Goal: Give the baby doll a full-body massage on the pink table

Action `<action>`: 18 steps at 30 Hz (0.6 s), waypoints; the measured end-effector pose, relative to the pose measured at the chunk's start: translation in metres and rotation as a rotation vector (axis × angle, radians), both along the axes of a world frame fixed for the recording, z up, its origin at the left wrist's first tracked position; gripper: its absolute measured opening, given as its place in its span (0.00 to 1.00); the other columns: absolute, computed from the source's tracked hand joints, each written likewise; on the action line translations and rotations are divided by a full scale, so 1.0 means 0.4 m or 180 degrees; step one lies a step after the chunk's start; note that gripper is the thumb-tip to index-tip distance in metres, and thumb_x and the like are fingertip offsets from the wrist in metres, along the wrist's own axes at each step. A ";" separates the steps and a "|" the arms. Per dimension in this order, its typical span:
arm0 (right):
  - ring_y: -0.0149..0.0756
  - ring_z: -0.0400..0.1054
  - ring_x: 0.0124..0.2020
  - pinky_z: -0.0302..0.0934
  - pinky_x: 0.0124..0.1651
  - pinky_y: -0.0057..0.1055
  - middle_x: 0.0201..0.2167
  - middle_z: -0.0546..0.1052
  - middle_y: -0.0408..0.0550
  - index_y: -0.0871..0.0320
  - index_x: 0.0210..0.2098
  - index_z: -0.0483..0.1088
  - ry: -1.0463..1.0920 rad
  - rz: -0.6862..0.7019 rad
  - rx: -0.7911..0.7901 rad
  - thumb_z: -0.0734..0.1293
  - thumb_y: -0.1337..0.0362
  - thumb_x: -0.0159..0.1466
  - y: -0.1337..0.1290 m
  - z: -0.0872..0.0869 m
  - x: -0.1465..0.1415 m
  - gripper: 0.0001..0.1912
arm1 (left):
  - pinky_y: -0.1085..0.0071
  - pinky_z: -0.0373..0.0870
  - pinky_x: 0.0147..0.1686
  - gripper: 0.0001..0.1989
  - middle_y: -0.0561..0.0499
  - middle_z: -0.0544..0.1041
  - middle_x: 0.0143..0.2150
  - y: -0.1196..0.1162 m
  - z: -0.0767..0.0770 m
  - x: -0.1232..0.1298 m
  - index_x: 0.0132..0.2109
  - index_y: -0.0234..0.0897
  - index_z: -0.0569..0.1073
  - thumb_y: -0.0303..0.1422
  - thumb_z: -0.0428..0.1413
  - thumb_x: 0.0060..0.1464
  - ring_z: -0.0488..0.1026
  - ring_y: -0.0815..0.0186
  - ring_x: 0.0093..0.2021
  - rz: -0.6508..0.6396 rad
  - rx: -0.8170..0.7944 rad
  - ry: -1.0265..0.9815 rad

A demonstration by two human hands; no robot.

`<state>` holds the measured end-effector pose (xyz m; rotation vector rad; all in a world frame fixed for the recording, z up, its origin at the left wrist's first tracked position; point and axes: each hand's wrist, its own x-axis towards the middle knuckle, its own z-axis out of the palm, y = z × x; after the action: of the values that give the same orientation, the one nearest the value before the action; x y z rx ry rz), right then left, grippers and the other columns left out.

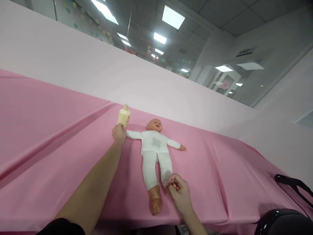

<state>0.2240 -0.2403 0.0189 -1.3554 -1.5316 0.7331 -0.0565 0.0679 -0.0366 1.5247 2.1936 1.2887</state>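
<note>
On its back lies a baby doll (155, 143) in a white suit with a grey patch on the chest, arms spread and head toward the wall. My left hand (119, 133) is closed round the doll's hand at the left, which it hides. Beside that hand a pump-style bottle (124, 116) of pale yellow liquid stands upright. My right hand (179, 192) is closed on the doll's foot on the right side; toes peek out between the fingers. The doll's other foot (156, 199) lies bare on the cloth.
A pink cloth (202, 176) with folds covers the table. Behind it rises a pale wall (80, 71) with glass above. At the lower right are a black curved object (283, 223) and a black handle-like bar (290, 181).
</note>
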 end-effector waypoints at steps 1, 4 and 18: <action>0.32 0.64 0.25 0.56 0.28 0.27 0.23 0.71 0.43 0.57 0.26 0.65 -0.0095 -0.0043 0.0128 0.59 0.72 0.54 -0.011 -0.011 0.000 0.06 | 0.63 0.60 0.39 0.11 0.40 0.70 0.45 0.004 -0.003 0.001 0.44 0.38 0.70 0.29 0.46 0.58 0.65 0.52 0.45 -0.0017 -0.0034 0.0036; 0.32 0.63 0.23 0.56 0.26 0.27 0.24 0.72 0.44 0.57 0.28 0.68 -0.0369 -0.0075 0.0595 0.60 0.72 0.55 -0.038 -0.048 -0.004 0.06 | 0.59 0.59 0.43 0.12 0.38 0.69 0.46 0.017 -0.011 0.006 0.46 0.37 0.71 0.28 0.49 0.56 0.64 0.49 0.47 -0.0045 -0.0105 0.0113; 0.42 0.71 0.38 0.66 0.45 0.41 0.30 0.74 0.48 0.53 0.28 0.69 0.2023 -0.0366 0.0109 0.61 0.50 0.62 0.005 -0.063 0.076 0.15 | 0.62 0.63 0.45 0.18 0.38 0.67 0.51 0.004 -0.021 -0.041 0.51 0.35 0.69 0.24 0.47 0.52 0.63 0.52 0.52 -0.0463 -0.0248 0.0331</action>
<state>0.2546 -0.2382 -0.0064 -1.0344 -0.9490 0.9463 -0.0727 0.0694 -0.0449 1.7208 2.1202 1.0912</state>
